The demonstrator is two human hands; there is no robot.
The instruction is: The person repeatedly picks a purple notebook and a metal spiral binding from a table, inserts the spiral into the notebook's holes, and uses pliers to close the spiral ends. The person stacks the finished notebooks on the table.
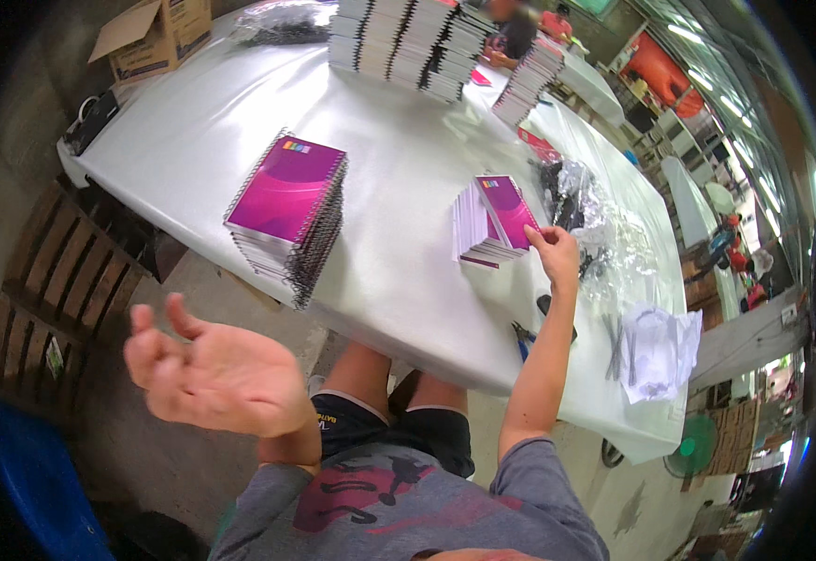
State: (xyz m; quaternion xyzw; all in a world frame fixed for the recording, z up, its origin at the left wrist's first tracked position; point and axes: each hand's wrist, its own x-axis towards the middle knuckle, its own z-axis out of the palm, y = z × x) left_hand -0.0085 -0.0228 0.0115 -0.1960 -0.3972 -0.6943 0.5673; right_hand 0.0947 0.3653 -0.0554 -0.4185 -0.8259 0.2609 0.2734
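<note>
My left hand (226, 374) is raised off the table at the lower left, palm up, holding nothing, its fingers apart and slightly curled. With thumb and fingertips, my right hand (558, 254) pinches the right edge of a magenta notebook (509, 208). That notebook lies tilted on top of a small pile of white-edged notebooks (471, 224). Farther left, a taller stack of magenta spiral notebooks (286, 187) stands near the front edge, dark wire coils showing along its right side. A pair of blue-handled pliers (524, 340) rests near my right forearm, partly hidden by it.
Tall stacks of spiral-bound books (403, 47) stand at the back of the white-covered table (380, 271). Clear plastic with black coils (576, 201) lies right of my right hand, crumpled white paper (656, 355) nearer. A cardboard box (160, 42) is far left. Another person (511, 33) is behind the stacks.
</note>
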